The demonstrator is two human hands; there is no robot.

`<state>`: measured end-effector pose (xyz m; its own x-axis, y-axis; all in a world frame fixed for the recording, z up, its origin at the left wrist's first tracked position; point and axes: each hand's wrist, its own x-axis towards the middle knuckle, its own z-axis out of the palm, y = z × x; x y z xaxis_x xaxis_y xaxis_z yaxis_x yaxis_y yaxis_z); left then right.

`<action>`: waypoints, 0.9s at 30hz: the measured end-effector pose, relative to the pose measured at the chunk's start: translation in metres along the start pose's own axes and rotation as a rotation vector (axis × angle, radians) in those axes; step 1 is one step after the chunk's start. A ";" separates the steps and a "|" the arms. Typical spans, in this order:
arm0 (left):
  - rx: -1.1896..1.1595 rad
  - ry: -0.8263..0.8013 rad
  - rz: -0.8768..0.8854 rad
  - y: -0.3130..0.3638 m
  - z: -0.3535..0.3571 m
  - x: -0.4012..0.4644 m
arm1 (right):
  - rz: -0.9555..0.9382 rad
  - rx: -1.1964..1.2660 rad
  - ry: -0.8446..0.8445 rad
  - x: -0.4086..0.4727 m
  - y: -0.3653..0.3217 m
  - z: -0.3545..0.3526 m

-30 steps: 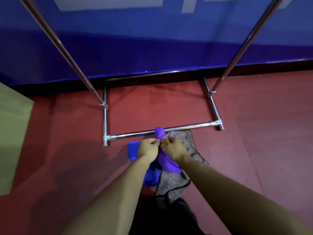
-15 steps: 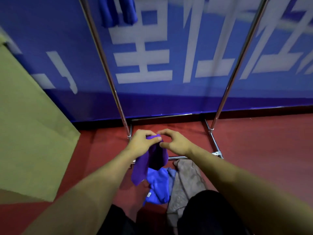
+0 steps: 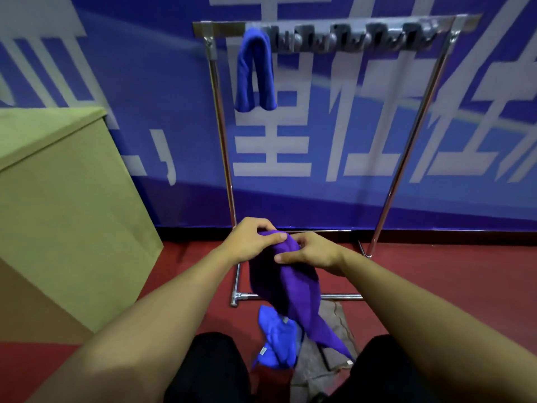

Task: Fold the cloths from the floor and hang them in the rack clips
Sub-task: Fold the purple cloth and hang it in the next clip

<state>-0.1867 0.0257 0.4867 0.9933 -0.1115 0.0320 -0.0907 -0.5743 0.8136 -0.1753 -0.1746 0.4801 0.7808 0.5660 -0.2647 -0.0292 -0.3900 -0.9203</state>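
- A green-yellow box (image 3: 58, 199) stands at the left, clear of the work.
- The left hand (image 3: 250, 239) curls its fingers over the top of the purple cloth (image 3: 287, 283), gripping the fold.
- The right hand (image 3: 308, 253) pinches the same cloth just beside it, thumb on the near face.
- The cloth is off the floor, in front of the rack's (image 3: 406, 146) lower rails, its tail trailing down.
- A blue cloth (image 3: 255, 71) already hangs at the far left of the clips (image 3: 348, 36).
- Step in hand: folding looks done; lifting comes next, to a free clip to the right.
- A blue cloth on the floor (image 3: 276, 341) and a grey cloth (image 3: 322, 362) wait.
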 end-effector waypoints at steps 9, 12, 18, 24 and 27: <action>0.160 0.104 -0.099 -0.004 -0.031 -0.012 | 0.128 0.222 0.010 -0.041 0.017 -0.025; 0.150 0.040 -0.130 -0.007 -0.036 -0.020 | 0.041 0.277 0.147 -0.044 0.014 -0.025; -0.051 -0.122 -0.138 -0.012 -0.042 -0.029 | -0.131 0.346 0.387 -0.044 0.005 -0.024; -0.383 -0.164 -0.278 -0.007 -0.040 -0.042 | -0.166 0.435 0.479 -0.050 -0.006 -0.025; -0.478 -0.170 -0.384 -0.012 -0.031 -0.048 | -0.194 0.503 0.448 -0.052 -0.011 -0.025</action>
<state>-0.2306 0.0633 0.4937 0.9197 -0.1192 -0.3740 0.3509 -0.1775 0.9194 -0.1997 -0.2179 0.5110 0.9799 0.1957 -0.0375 -0.0642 0.1323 -0.9891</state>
